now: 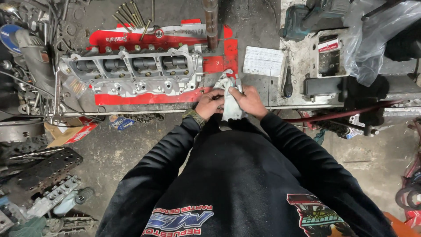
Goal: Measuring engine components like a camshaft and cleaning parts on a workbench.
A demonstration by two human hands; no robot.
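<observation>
Head view, looking down over my chest to the desk (263, 94) edge.

Item 1: rag (229, 98), pale grey-white, crumpled and stained. It lies between my two hands at the near edge of the desk, straight ahead of my body; its long axis runs away from me, one bunched end reaching up toward the corner of the cylinder head, the other hanging down past my wrists.

Item 2: my left hand (209, 103), fingers curled shut around the rag's left side, a watch at the wrist.

Item 3: my right hand (250, 100), likewise closed on the rag's right side, knuckles up. Both hands touch the cloth and nearly meet; neither is clearly nearer.

Item 4: cylinder head (131, 70), bare aluminium, long axis left to right, resting on red printed card (219, 63), just left of the rag.

Item 5: loose bolts (129, 15) fanned beyond it.

Item 6: black-handled screwdriver (287, 83) and a white paper sheet (263, 60), right of my hands.
</observation>
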